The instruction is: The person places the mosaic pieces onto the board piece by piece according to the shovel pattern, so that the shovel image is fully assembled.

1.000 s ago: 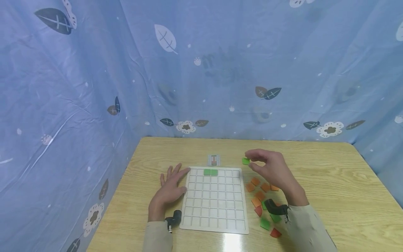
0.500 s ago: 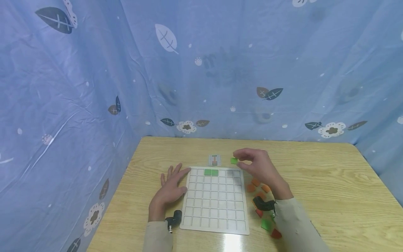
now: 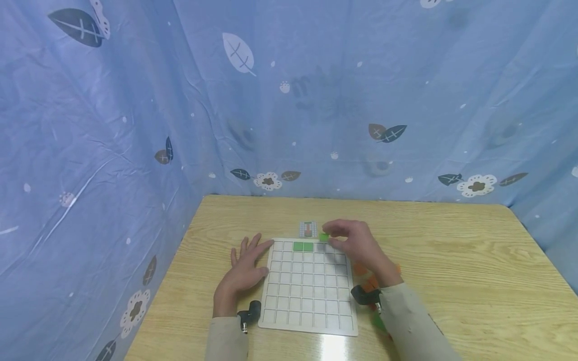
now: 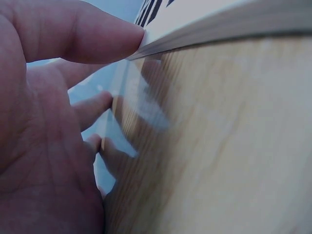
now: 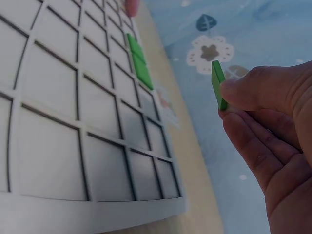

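Two green tiles (image 3: 298, 246) in the board (image 3: 307, 291), side by side in the far row, third and fourth cells from the left. Board is a white square grid, lying flat on the table (image 3: 451, 260); cells around the pair show their white floor. Shadow falls on the far right cells, under the right hand (image 3: 358, 245).

Right hand: pinching a third tile (image 3: 323, 236), also green, thumb on one face, fingertips behind and below. Grip is narrow, about the tile's thickness. Right wrist view shows this third tile raised, apart from the board, tipped up nearly on edge; from the head it sits by the far rim, right of the pair. Other fingers bent in below the thumb.

Left hand (image 3: 246, 271): released, fingers spread and mostly straight. Thumb tip touches the board's left side; index tip at the far left corner. Remaining fingers fan out over the table.

Small printed card (image 3: 308, 229) lies just beyond the far rim, left of the third tile. Orange tiles (image 3: 360, 268) and a loose green tile (image 3: 378, 321) lie right of the board, partly hidden by the right forearm; count can't be told. Patterned blue curtain (image 3: 316, 125) behind.
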`<state>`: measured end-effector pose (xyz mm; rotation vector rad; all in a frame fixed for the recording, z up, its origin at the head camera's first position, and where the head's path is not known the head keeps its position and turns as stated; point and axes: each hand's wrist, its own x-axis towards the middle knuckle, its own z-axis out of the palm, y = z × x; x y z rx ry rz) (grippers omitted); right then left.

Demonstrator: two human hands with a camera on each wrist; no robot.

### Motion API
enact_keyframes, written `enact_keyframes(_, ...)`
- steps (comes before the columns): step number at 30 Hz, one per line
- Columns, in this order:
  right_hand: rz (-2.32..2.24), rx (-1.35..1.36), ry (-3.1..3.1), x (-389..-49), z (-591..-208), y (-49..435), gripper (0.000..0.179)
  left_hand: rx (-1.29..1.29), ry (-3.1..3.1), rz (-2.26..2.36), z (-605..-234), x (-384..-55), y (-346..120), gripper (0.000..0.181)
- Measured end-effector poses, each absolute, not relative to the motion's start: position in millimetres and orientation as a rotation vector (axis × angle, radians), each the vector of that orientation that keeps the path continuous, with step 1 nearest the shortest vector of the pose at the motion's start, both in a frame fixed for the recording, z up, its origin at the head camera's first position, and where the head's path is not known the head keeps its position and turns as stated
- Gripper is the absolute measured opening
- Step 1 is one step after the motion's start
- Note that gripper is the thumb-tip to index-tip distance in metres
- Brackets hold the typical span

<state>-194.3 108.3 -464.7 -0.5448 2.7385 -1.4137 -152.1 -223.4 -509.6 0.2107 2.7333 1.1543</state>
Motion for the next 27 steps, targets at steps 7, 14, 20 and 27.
enact_keyframes(7,-1.392,-0.481,2.702,-195.3,-476.5,103.9,0.036,0.200,2.734,1.147,-507.8,-151.5,-222.8,0.081)
enact_keyframes(14,-1.352,-0.469,2.714,-196.6,-488.7,99.7,0.038,0.201,2.730,1.158,-508.8,-151.3,-222.5,0.081)
enact_keyframes(20,-1.366,-0.473,2.710,-197.2,-494.3,94.9,0.038,0.209,2.733,1.152,-509.8,-152.2,-223.2,0.081)
enact_keyframes(27,-1.283,-0.513,2.772,-197.1,-498.2,91.4,0.038,0.208,2.737,1.142,-510.0,-152.4,-223.4,0.081)
